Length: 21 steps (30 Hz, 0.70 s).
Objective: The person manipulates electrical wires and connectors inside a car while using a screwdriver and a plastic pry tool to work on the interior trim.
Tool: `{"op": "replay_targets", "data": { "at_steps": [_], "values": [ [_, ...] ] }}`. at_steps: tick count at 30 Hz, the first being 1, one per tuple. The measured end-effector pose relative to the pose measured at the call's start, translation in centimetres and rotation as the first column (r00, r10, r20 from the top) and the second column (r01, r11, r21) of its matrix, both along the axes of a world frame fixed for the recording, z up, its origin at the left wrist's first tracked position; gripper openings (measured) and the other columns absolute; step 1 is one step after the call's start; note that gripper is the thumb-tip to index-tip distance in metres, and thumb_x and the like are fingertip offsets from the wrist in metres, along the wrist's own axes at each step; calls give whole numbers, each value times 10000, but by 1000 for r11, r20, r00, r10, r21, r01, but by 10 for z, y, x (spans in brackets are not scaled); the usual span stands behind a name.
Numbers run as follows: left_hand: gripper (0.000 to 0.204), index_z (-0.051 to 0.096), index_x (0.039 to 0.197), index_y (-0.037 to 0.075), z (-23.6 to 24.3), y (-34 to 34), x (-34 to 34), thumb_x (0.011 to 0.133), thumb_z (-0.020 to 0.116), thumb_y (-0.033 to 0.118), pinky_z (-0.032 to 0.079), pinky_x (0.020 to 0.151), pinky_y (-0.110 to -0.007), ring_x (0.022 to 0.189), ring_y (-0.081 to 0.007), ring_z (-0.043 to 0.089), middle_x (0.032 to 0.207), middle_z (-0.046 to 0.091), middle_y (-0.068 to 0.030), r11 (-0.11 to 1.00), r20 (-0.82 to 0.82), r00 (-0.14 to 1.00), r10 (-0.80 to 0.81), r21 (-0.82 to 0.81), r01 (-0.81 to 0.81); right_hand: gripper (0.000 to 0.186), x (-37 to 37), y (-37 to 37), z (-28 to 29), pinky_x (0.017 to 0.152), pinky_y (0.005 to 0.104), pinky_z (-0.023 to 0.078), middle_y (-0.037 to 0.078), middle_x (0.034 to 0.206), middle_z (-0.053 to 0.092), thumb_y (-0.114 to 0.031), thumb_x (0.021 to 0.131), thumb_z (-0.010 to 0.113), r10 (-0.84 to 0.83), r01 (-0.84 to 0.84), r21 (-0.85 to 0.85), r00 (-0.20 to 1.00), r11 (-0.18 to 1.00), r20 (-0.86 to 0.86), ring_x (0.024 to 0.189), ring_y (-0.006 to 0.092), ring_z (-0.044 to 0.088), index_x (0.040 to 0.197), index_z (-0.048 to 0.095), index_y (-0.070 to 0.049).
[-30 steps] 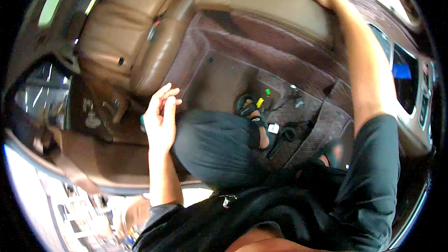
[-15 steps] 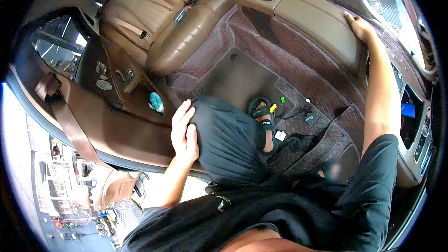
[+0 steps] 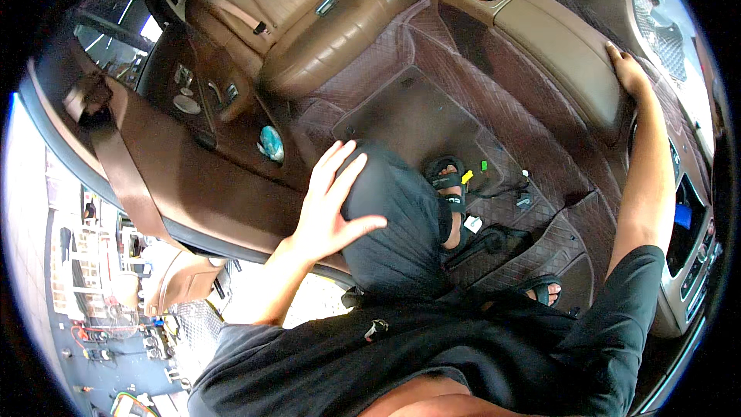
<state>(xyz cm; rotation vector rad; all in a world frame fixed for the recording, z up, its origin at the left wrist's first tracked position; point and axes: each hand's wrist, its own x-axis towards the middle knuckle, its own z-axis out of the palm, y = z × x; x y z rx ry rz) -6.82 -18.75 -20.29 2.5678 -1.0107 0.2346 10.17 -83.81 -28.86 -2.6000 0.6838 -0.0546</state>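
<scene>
My left hand (image 3: 332, 205) lies on my bent knee (image 3: 397, 220), which is covered in black cloth. Its fingers are spread, with the thumb stretched out to the right. On the right, my other arm reaches forward to the brown centre console armrest (image 3: 563, 46). My right hand (image 3: 631, 73) rests on the armrest's right edge with nothing visible in it; some of its fingers are partly hidden. Below, on the car floor, are a yellow clip-like piece (image 3: 467, 177), a green one (image 3: 484, 165) and a white tag-like piece (image 3: 473, 224) beside my sandalled foot (image 3: 448, 179).
A brown leather rear seat (image 3: 340, 54) stands ahead. To the left are the door pillar with its seat belt (image 3: 123, 177) and a door panel holding a teal-and-white bundle (image 3: 271, 144). Black cabling (image 3: 494, 243) lies on the quilted floor lining. A blue object (image 3: 682, 216) sits in the dashboard recess.
My left hand has spread its fingers and moved its thumb out across the knee. The right hand stays on the armrest. The whole view has shifted slightly.
</scene>
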Motion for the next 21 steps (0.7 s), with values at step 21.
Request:
{"op": "replay_targets", "data": {
  "at_steps": [21],
  "values": [
    [1033, 359, 1517, 102, -2, 20, 27, 690, 821, 516, 181, 1199, -474, 1483, -340, 229, 1589, 275, -183, 982, -132, 978, -163, -116, 148, 842, -15, -140, -55, 1145, 424, 296, 214, 1387, 548, -688, 947, 362, 336, -392, -169, 897, 904, -287, 1351, 379, 443, 1585, 156, -179]
  ]
}}
